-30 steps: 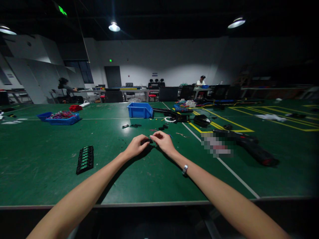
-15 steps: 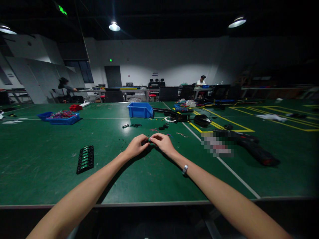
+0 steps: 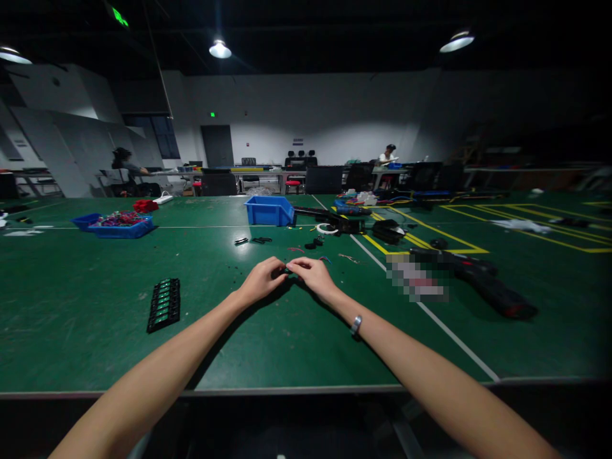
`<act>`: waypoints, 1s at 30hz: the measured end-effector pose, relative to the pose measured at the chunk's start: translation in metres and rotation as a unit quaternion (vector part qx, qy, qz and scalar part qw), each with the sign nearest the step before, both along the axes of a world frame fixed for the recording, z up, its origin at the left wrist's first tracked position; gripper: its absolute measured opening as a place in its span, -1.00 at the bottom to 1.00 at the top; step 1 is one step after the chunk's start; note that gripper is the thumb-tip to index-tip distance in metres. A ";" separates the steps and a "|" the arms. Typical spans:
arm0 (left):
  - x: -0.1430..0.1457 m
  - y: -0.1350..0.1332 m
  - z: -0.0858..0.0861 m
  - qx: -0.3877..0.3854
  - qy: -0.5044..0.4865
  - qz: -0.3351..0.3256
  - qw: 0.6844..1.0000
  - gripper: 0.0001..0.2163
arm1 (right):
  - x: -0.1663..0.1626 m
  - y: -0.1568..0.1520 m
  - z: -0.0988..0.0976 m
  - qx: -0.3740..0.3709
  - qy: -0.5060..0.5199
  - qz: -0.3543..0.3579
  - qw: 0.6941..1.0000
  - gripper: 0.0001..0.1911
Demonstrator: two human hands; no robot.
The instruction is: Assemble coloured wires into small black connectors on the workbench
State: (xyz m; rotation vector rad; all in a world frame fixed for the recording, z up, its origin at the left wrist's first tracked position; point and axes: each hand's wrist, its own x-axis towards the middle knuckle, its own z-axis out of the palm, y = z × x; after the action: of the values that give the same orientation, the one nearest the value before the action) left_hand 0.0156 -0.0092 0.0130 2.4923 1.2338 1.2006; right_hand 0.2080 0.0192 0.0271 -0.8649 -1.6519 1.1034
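My left hand and my right hand meet fingertip to fingertip over the green table, both curled closed. Between the fingertips sits a small dark part, too small to name. A thin bracelet circles my right wrist. A black rack of several small parts lies on the table to the left of my left arm.
A blue bin stands beyond my hands, with small black parts and wire bits near it. Blue trays of coloured pieces sit far left. A long black tool lies at the right. Two people sit at far benches.
Both hands have stayed together at the same spot; the right fingers have closed in slightly toward the left fingertips. The view has barely shifted.
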 end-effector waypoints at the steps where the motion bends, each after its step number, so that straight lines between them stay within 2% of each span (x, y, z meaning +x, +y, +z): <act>1: 0.000 0.000 0.000 0.000 0.002 0.000 1.000 -0.87 | -0.001 0.000 -0.001 -0.010 0.010 -0.002 1.000 -0.73; 8: 0.001 -0.002 0.002 0.006 0.012 -0.005 1.000 -0.85 | -0.005 0.004 -0.012 -0.113 0.083 0.003 0.990 -0.68; 11: 0.002 -0.003 0.002 0.011 0.010 -0.008 1.000 -0.85 | -0.006 0.006 -0.017 -0.130 0.096 0.005 0.987 -0.67; 30: 0.009 -0.008 0.003 0.040 -0.035 -0.018 0.998 -0.85 | -0.009 0.001 -0.017 -0.076 0.096 -0.040 0.992 -0.67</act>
State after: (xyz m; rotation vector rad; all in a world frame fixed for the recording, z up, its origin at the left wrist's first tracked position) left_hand 0.0242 -0.0171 0.0164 2.4938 1.1398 1.3418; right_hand 0.1990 0.0201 0.0097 -0.8852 -1.3777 1.2275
